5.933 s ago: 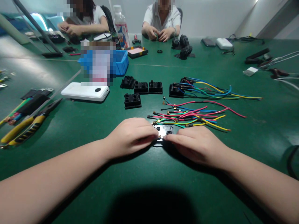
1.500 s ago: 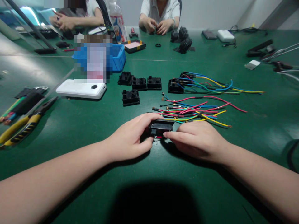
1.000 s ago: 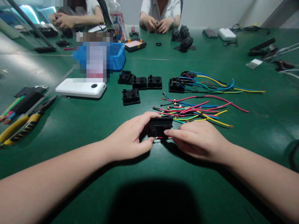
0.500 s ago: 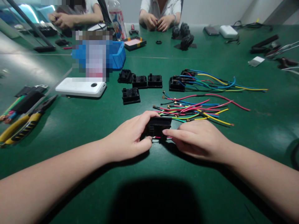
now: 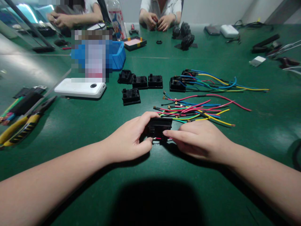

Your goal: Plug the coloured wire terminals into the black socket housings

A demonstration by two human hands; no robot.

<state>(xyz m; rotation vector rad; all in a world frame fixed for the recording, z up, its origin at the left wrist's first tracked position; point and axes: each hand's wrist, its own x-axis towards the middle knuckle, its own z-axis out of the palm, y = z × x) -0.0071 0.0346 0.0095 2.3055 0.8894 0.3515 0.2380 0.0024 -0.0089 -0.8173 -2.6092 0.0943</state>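
My left hand grips a black plastic socket housing tipped on its side on the green table, fingers behind it and thumb at its lower edge. A short stretch of red wire with a metal end by my left thumb runs along the housing's lower edge towards my right hand. The right index finger presses on the housing's right part, while the other fingers curl below around the wire, partly hidden. Just beyond lie loose red, blue, yellow and green wires with terminals.
Several black housings stand behind; a wired housing is to their right. At left lie yellow-handled pliers and a white power bank, with a blue bin behind. A co-worker's hands are across the table.
The whole view has shifted very slightly. My hands, the housing and the red wire keep the same pose.
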